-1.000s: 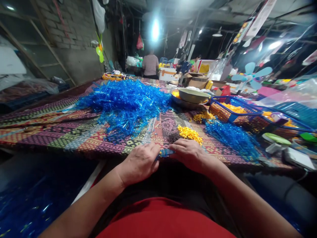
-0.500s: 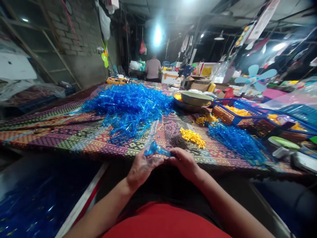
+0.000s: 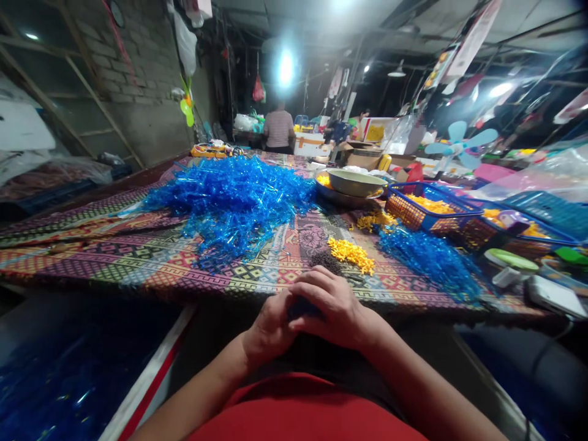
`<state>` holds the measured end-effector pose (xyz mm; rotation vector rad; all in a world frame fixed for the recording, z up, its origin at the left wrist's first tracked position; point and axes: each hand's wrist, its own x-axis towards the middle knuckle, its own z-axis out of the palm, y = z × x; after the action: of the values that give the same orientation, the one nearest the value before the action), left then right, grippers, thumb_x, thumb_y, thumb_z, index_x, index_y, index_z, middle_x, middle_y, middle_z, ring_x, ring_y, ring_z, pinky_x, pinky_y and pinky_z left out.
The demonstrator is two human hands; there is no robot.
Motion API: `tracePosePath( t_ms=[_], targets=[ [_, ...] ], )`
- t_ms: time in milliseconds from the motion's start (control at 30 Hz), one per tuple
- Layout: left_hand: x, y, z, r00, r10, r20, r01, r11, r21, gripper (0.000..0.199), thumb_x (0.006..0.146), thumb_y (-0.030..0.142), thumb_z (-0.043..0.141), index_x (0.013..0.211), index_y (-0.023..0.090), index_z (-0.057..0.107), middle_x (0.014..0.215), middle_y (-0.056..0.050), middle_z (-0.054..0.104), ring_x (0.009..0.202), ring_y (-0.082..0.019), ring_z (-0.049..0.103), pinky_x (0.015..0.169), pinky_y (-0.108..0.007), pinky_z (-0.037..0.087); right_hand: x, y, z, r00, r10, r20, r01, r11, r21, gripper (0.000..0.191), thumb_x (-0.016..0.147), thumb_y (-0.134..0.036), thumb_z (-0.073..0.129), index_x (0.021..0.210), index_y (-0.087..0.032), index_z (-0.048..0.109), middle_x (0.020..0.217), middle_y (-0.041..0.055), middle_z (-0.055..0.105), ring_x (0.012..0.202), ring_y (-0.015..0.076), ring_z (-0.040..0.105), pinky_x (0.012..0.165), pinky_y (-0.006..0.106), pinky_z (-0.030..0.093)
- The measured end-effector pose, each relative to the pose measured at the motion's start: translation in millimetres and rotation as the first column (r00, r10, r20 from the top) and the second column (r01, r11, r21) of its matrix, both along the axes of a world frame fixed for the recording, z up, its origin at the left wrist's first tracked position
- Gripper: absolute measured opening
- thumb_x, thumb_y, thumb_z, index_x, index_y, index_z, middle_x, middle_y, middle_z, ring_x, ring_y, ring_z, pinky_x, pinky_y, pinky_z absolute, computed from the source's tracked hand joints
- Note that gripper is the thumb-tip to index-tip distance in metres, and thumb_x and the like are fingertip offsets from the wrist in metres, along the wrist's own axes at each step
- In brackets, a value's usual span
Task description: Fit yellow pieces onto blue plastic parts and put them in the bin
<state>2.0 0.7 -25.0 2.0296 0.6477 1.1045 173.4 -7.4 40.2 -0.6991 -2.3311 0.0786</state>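
Observation:
Just off the table's front edge, my left hand (image 3: 272, 321) and my right hand (image 3: 328, 306) are pressed together around a blue plastic piece (image 3: 303, 308), which is mostly hidden between them. The fingers of both hands are curled. Beyond my right hand lie a small pile of dark bits (image 3: 325, 261) and a pile of yellow pieces (image 3: 351, 256). A large heap of clear blue plastic pieces (image 3: 239, 196) covers the middle left of the patterned cloth (image 3: 151, 263). A smaller blue heap (image 3: 429, 260) is on the right.
Stacked metal bowls (image 3: 356, 184) stand behind the yellow piles. Blue baskets (image 3: 429, 208) with yellow pieces and a white device (image 3: 555, 295) are on the right. A blue fan (image 3: 460, 146) is farther back. A person (image 3: 278, 130) sits beyond the table's far end.
My right hand has moved left and closed over the blue piece beside my left hand. Both hands are now lower and closer together. The view has shifted slightly.

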Motion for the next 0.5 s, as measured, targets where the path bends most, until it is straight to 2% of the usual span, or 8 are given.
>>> tracePosePath(
  t_ms=[100, 233, 300, 367, 400, 433, 467, 500],
  targets=[
    [2.5, -7.2, 6.4, 0.996, -0.085, -0.008, 0.083, 0.988, -0.128, 0.022, 0.085, 0.033, 0.046, 0.090, 0.015, 0.056, 0.083, -0.005, 0.061, 0.074, -0.016, 0.056, 0.068, -0.027, 0.047, -5.6, 2.1, 2.2, 0.999, -0.024, 0.047, 0.023, 1.000, 0.013, 0.026, 0.079, -0.039, 0.061, 0.088, -0.016, 0.056, 0.078, 0.0072, 0.058, 0.073, 0.0190, 0.052, 0.067, 0.034, 0.045],
    [2.3, -16.5, 13.8, 0.993, -0.085, -0.082, 0.066, 0.974, -0.216, 0.024, 0.088, 0.034, 0.041, 0.079, 0.018, 0.057, 0.080, -0.004, 0.062, 0.070, -0.015, 0.056, 0.064, -0.026, 0.047, -14.4, 9.3, -19.9, 0.993, -0.097, -0.070, 0.093, 0.994, -0.051, 0.021, 0.084, -0.035, 0.053, 0.075, -0.016, 0.054, 0.067, 0.0043, 0.052, 0.065, 0.0166, 0.049, 0.061, 0.031, 0.043],
    [-11.4, -17.8, 10.6, 0.992, -0.007, -0.123, -0.024, 0.968, -0.248, 0.023, 0.087, 0.035, 0.041, 0.084, 0.020, 0.059, 0.086, -0.005, 0.064, 0.075, -0.016, 0.058, 0.066, -0.027, 0.048, -19.7, 13.9, -33.6, 0.988, -0.073, -0.137, 0.053, 0.989, -0.141, 0.027, 0.081, -0.042, 0.056, 0.082, -0.015, 0.056, 0.074, 0.0065, 0.056, 0.070, 0.0178, 0.052, 0.065, 0.032, 0.046],
    [-44.6, -17.4, 0.4, 0.963, 0.190, -0.189, -0.240, 0.927, -0.288, 0.022, 0.085, 0.037, 0.045, 0.094, 0.022, 0.058, 0.087, -0.004, 0.065, 0.077, -0.018, 0.061, 0.067, -0.029, 0.050, -20.1, 19.2, -44.6, 0.986, 0.008, -0.164, -0.049, 0.967, -0.249, 0.050, 0.073, -0.051, 0.064, 0.104, -0.014, 0.055, 0.095, 0.0121, 0.059, 0.087, 0.0218, 0.055, 0.072, 0.034, 0.048],
    [-69.5, -17.6, -7.1, 0.903, 0.362, -0.231, -0.420, 0.857, -0.299, 0.024, 0.082, 0.040, 0.049, 0.096, 0.022, 0.057, 0.081, -0.002, 0.065, 0.070, -0.018, 0.061, 0.063, -0.029, 0.050, -17.2, 22.1, -49.0, 0.982, 0.027, -0.185, -0.084, 0.947, -0.311, 0.061, 0.070, -0.053, 0.066, 0.116, -0.015, 0.051, 0.107, 0.0142, 0.056, 0.095, 0.0232, 0.055, 0.075, 0.035, 0.049],
    [-99.4, -18.5, -16.2, 0.769, 0.573, -0.281, -0.637, 0.718, -0.281, 0.026, 0.081, 0.043, 0.049, 0.093, 0.021, 0.055, 0.071, -0.001, 0.064, 0.061, -0.017, 0.061, 0.059, -0.030, 0.050, -12.2, 25.4, -52.9, 0.975, 0.009, -0.223, -0.095, 0.920, -0.379, 0.066, 0.071, -0.052, 0.066, 0.123, -0.017, 0.045, 0.115, 0.0151, 0.053, 0.100, 0.0235, 0.055, 0.076, 0.035, 0.050],
    [-133.0, -20.7, -26.3, 0.583, 0.737, -0.342, -0.812, 0.536, -0.231, 0.028, 0.080, 0.046, 0.048, 0.090, 0.021, 0.054, 0.064, 0.000, 0.063, 0.056, -0.018, 0.060, 0.056, -0.031, 0.050, -5.5, 28.9, -56.6, 0.960, -0.047, -0.276, -0.086, 0.888, -0.452, 0.065, 0.074, -0.050, 0.063, 0.127, -0.019, 0.042, 0.120, 0.0150, 0.052, 0.100, 0.0225, 0.056, 0.075, 0.035, 0.051],
    [-168.3, -24.4, -36.9, 0.432, 0.802, -0.413, -0.902, 0.399, -0.167, 0.029, 0.079, 0.047, 0.047, 0.090, 0.021, 0.052, 0.063, 0.001, 0.064, 0.057, -0.019, 0.062, 0.056, -0.032, 0.051, 2.3, 32.5, -60.4, 0.932, -0.136, -0.336, -0.065, 0.850, -0.523, 0.059, 0.078, -0.046, 0.060, 0.128, -0.021, 0.042, 0.120, 0.0142, 0.052, 0.096, 0.0209, 0.058, 0.072, 0.034, 0.052]
  ],
)
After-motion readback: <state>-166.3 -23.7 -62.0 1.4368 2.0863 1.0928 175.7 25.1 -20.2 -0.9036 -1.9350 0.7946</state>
